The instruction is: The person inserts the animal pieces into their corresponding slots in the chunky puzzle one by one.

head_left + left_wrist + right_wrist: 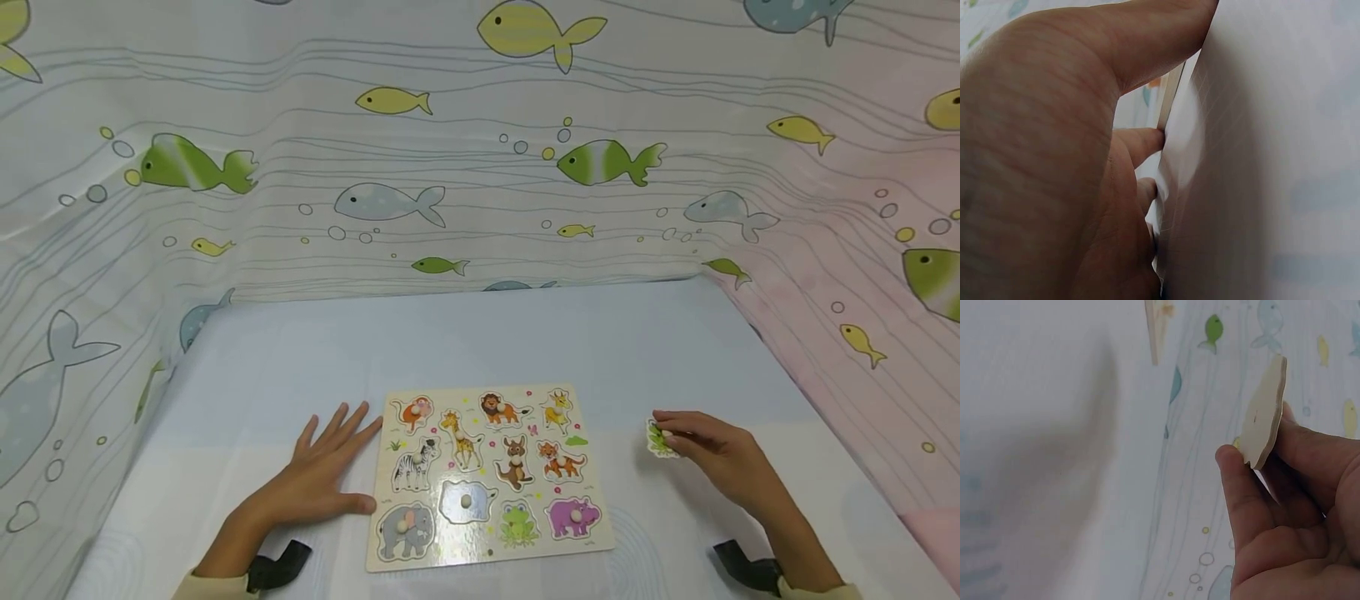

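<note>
A wooden animal puzzle board (487, 560) lies on the white-covered table. My left hand (322, 475) is spread flat at the board's left side, its thumb and index finger right at the edge. Seen from the left wrist, the fingers (1141, 145) reach along the board's pale wooden edge (1171, 94). To the right of the board, my right hand (716, 458) pinches a green-and-white puzzle piece (660, 439) between thumb and fingers. In the right wrist view this puzzle piece (1263, 415) is held raised and tilted, its plain wooden back showing.
On the board are a zebra (413, 467), a giraffe (462, 442), an elephant (405, 532), a purple hippo (574, 517), a green frog picture (517, 525) and several other animals. A fish-patterned cloth (480, 150) hangs around the table's back and sides.
</note>
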Tool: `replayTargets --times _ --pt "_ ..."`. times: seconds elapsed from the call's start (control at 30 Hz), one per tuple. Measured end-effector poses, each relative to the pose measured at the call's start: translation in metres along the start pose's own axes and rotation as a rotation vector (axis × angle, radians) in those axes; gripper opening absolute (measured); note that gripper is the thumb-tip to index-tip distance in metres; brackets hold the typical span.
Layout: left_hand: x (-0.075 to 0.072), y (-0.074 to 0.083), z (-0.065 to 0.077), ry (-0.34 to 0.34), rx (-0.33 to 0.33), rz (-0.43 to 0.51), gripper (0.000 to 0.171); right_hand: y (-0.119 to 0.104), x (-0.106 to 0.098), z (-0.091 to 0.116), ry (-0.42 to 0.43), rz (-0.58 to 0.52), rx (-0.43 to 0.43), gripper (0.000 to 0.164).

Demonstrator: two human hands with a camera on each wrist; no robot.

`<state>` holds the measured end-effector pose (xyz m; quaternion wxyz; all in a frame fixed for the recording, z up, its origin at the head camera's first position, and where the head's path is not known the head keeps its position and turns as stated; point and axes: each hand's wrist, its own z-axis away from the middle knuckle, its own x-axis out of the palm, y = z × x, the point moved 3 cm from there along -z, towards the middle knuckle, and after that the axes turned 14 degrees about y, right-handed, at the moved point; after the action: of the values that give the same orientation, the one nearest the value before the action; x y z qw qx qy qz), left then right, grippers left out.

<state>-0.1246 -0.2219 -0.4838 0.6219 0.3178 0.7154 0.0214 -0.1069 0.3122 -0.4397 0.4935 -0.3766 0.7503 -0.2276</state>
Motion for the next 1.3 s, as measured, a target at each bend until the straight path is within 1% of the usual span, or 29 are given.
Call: replayTargets --times 0.23,0.4,0.6,0.77,0.9,1.0,1.1,1.2,1.3 --pt "0.002 -0.001 -0.001 -0.002 -0.005 0.003 0.108 -0.022 0.027 0.001 -0.059 -0.087 -0.08 0.03" --pt "0.001 -0.002 -0.001 -0.005 -0.008 0.005 0.108 -0.038 0.046 0.003 -0.104 -0.147 -0.103 0.028" --pt "0.001 -0.002 -0.001 -0.007 -0.014 0.005 0.109 -0.05 0.064 0.006 -0.145 -0.153 -0.11 0.024" --pt "0.003 -0.002 0.0 -0.01 -0.017 0.0 0.11 -0.061 0.076 0.009 -0.173 -0.197 -0.164 0.026" --pt "0.004 -0.004 0.0 -0.008 -0.014 -0.003 0.109 -0.07 0.085 0.01 -0.169 -0.18 -0.178 0.025" --pt "0.003 -0.004 0.0 -0.005 -0.009 -0.005 0.109 -0.076 0.093 0.01 -0.181 -0.172 -0.187 0.025" --pt "0.002 -0.003 0.0 0.003 -0.001 -0.002 0.109 -0.081 0.101 0.011 -0.194 -0.173 -0.238 0.025" --pt "0.001 -0.001 0.0 0.007 0.002 -0.002 0.109 -0.086 0.109 0.014 -0.18 -0.147 -0.308 0.025" --pt "0.0 0.0 0.0 0.008 0.005 -0.004 0.109 -0.09 0.116 0.017 -0.174 -0.157 -0.357 0.024"
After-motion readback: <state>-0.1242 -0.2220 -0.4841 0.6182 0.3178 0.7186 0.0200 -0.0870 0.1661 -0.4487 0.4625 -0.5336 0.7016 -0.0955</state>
